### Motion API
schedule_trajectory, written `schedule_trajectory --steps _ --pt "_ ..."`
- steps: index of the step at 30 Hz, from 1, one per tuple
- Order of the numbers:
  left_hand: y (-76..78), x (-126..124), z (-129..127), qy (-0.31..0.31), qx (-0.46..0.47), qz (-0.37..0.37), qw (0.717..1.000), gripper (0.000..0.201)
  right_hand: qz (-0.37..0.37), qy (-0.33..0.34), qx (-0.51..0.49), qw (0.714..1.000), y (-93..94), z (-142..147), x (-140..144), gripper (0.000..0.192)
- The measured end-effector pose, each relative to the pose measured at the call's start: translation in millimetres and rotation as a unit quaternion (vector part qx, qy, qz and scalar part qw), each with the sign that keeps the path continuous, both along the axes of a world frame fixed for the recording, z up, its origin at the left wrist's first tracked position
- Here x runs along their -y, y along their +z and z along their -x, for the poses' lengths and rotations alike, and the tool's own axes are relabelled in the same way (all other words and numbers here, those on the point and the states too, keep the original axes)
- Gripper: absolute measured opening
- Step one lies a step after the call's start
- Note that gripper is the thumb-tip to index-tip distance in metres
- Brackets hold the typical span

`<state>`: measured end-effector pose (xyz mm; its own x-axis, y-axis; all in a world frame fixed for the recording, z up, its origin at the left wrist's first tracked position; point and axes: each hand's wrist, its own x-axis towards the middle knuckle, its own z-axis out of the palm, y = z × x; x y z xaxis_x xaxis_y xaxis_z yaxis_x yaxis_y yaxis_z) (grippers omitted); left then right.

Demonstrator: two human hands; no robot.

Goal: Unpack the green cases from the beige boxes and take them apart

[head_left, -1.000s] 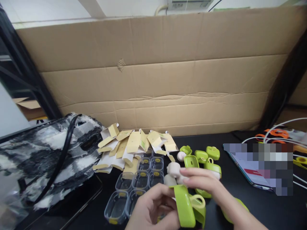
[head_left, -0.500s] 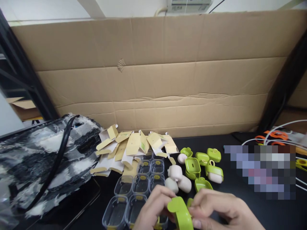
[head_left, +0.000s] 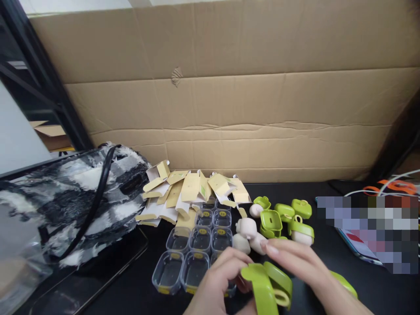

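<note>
Low in the middle of the view, my left hand (head_left: 218,286) and my right hand (head_left: 300,267) both grip a lime-green case (head_left: 267,286) with a ring loop, its lid hinged apart. Just beyond my fingers lie several pale beige pods (head_left: 246,228) and more green cases (head_left: 285,217) on the black table (head_left: 328,271). Another green piece (head_left: 343,282) shows under my right wrist.
Several clear plastic boxes (head_left: 193,251) with yellow stickers stand left of my hands. Behind them lies a heap of flattened yellow cartons (head_left: 190,192). A black-and-white furry bag (head_left: 72,205) fills the left. A cardboard wall (head_left: 229,100) backs the table. White cables (head_left: 387,188) lie far right.
The view shifted, so the objects sit slightly right and higher. My hands stay on the green case, which now shows its lid spread from the body and the ring loop facing me.
</note>
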<state>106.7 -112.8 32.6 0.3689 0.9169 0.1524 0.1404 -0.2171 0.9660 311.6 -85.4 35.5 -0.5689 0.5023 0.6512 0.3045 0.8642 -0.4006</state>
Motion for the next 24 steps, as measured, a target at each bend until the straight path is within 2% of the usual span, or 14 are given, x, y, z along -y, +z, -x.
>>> schedule_trajectory --steps 1,3,6,8,11,13,15,17,19,21,24 --pt "1.1 1 1 -0.001 -0.018 -0.028 0.999 0.016 -0.027 0.004 0.011 1.0 -2.4 1 -1 0.059" --pt "3.7 3 3 -0.001 -0.049 -0.076 0.996 0.014 -0.069 0.01 0.032 0.997 -6.4 3 -1 0.042" --pt "12.7 2 8 0.004 -0.077 -0.141 0.987 0.008 -0.103 0.003 0.032 0.994 -5.4 4 0 0.027" --pt "23.4 -2 13 0.015 -0.097 -0.187 0.977 0.011 -0.104 -0.014 0.03 0.994 1.1 1 1 0.028" --pt "41.0 -8 24 0.012 -0.188 -0.216 0.958 0.016 -0.077 -0.091 -0.009 0.993 15.2 -12 -7 0.045" --pt "48.8 -11 31 -0.016 -0.289 -0.213 0.933 0.015 -0.051 -0.157 -0.027 0.986 24.1 -24 -21 0.042" --pt "51.8 -14 37 -0.046 -0.385 -0.219 0.895 0.012 -0.023 -0.2 -0.012 0.98 31.0 -36 -40 0.026" --pt "51.5 -16 40 -0.059 -0.459 -0.225 0.858 0.011 0.009 -0.217 0.013 0.976 34.5 -44 -62 0.016" --pt "50.4 -17 41 -0.062 -0.502 -0.222 0.833 0.011 0.032 -0.217 0.038 0.975 33.7 -46 -85 0.016" --pt "50.1 -16 41 -0.063 -0.518 -0.216 0.825 0.008 0.049 -0.214 0.066 0.973 29.0 -42 -105 0.017" --pt "51.3 -16 42 -0.064 -0.515 -0.202 0.831 0.008 0.075 -0.217 0.11 0.967 19.0 -30 -128 0.016"
